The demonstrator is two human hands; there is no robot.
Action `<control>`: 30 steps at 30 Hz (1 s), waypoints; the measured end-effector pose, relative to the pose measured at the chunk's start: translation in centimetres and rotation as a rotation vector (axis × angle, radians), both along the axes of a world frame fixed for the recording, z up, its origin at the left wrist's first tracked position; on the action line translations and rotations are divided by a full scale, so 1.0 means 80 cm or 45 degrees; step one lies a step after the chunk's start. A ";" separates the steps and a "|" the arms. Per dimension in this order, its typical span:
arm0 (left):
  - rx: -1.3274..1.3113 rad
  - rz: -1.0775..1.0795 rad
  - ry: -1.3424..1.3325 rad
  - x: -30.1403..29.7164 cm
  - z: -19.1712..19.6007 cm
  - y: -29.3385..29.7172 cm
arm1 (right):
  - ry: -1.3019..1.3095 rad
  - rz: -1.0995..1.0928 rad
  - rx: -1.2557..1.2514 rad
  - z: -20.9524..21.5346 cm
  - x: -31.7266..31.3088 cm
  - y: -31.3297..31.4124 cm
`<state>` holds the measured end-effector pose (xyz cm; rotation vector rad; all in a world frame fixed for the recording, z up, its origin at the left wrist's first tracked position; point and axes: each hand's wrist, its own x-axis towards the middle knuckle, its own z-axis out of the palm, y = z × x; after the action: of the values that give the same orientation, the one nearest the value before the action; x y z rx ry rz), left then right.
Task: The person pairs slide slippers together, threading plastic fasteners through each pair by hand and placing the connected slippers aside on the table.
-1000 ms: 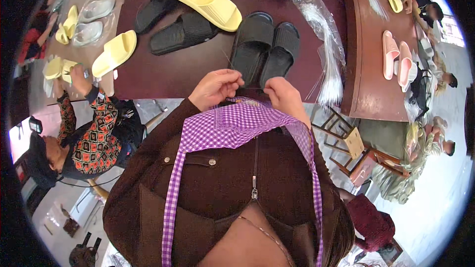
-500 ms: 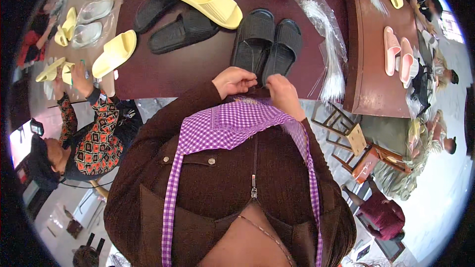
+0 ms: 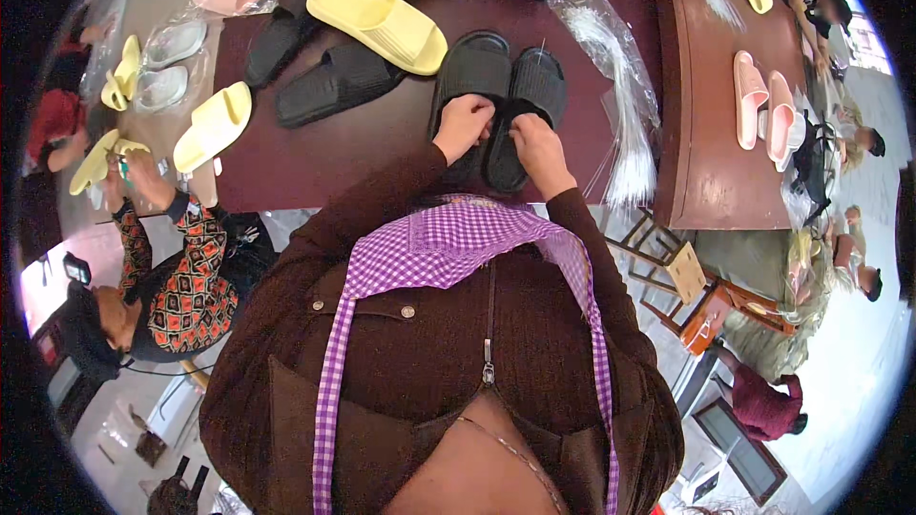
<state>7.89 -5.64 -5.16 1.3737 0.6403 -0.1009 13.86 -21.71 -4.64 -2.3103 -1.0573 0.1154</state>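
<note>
A pair of black slide slippers lies side by side on the table in front of me, a left slipper (image 3: 471, 65) and a right slipper (image 3: 540, 76). My left hand (image 3: 465, 124) is closed, fingertips pinched at the foot opening of the left slipper's strap. Close beside it, my right hand (image 3: 540, 145) pinches at the right slipper's strap opening. Whatever sits between my fingertips is too small to make out. A fine pale strand tip sticks up near the right slipper's toe.
Right of the slippers lies a bundle of thin white strands (image 3: 630, 148) in clear plastic. Yellow slides (image 3: 377, 27) and another black slide (image 3: 339, 86) lie left of them. Pink slides (image 3: 751, 100) rest on the right-hand table (image 3: 706, 162). A co-worker (image 3: 196, 291) handles yellow slides at left.
Both hands have moved forward from the slippers' heel ends onto the straps. The thin strand that ran from the left slipper toward my fingers no longer shows there.
</note>
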 end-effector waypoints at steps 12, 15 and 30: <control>-0.457 0.226 0.087 0.017 -0.009 -0.001 | 0.696 -0.471 0.427 0.023 0.044 -0.022; -0.474 0.237 0.083 0.018 -0.009 -0.002 | 0.935 -0.662 0.529 0.026 0.072 -0.020; -0.616 0.368 0.092 0.016 -0.007 -0.007 | 0.246 -0.599 -0.138 -0.080 0.237 -0.032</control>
<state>9.14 -6.21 -5.68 0.8064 0.8081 -0.0679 32.85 -24.23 -11.01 -2.5200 -0.4046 0.2075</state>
